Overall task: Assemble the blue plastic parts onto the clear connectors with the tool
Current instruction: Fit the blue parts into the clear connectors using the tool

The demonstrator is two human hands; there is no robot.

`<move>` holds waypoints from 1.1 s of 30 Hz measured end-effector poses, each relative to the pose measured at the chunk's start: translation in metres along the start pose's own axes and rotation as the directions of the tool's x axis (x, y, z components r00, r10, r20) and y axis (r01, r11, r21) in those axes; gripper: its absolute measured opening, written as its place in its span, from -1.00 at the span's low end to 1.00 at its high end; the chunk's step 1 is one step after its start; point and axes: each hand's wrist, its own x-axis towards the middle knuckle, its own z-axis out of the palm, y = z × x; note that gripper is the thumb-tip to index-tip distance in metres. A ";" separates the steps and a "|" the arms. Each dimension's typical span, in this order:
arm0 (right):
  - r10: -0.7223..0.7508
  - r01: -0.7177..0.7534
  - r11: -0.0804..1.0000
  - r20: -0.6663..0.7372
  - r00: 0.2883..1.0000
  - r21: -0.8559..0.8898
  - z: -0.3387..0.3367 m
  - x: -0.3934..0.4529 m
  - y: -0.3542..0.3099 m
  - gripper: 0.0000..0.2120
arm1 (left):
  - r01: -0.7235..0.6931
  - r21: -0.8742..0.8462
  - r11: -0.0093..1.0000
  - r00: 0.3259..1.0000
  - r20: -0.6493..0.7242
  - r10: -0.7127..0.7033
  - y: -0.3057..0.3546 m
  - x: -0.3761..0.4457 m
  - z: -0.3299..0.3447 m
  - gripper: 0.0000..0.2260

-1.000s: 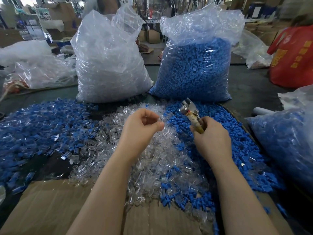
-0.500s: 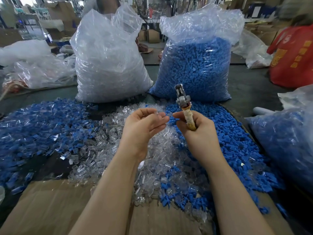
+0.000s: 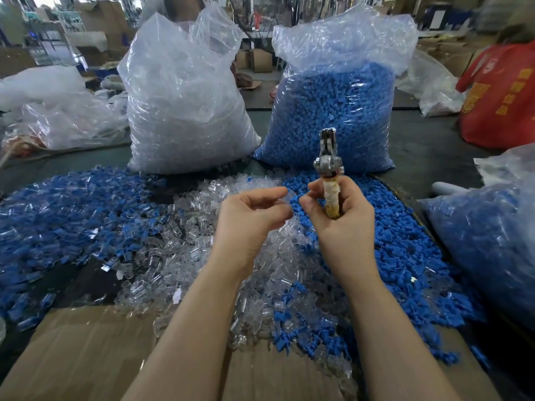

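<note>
A worker holds a hand tool [image 3: 329, 172] upright over heaps of loose plastic parts on a packing bench.

The right hand [image 3: 338, 215] grips the tool's wrapped handle, metal head pointing up and away. The left hand [image 3: 251, 213], fingers curled, appears to pinch a small clear piece; which one cannot be told. Clear connectors [image 3: 202, 241] lie heaped in the middle, blue plastic parts [image 3: 405, 244] to the right. Both kinds look light, stiff and slick, likely best pinched by their sides. Full bags [image 3: 185, 111] stand at the far edge.
</note>
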 end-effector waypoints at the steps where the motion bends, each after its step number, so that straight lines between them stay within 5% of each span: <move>1: -0.002 0.002 1.000 -0.007 1.000 -0.010 0.000 0.000 0.001 -0.84 | -0.007 0.013 1.000 1.000 0.001 0.007 0.000 0.000 0.000 -0.76; 16: -0.014 0.012 0.999 -0.039 0.999 -0.039 0.002 -0.001 0.002 -0.83 | 0.030 -0.012 0.999 0.994 0.110 -0.029 0.003 -0.001 0.000 -0.70; 33: -0.019 0.017 0.999 -0.044 0.999 -0.048 0.002 -0.001 0.002 -0.86 | 0.028 -0.098 0.995 0.992 0.122 -0.016 0.000 0.000 -0.001 -0.86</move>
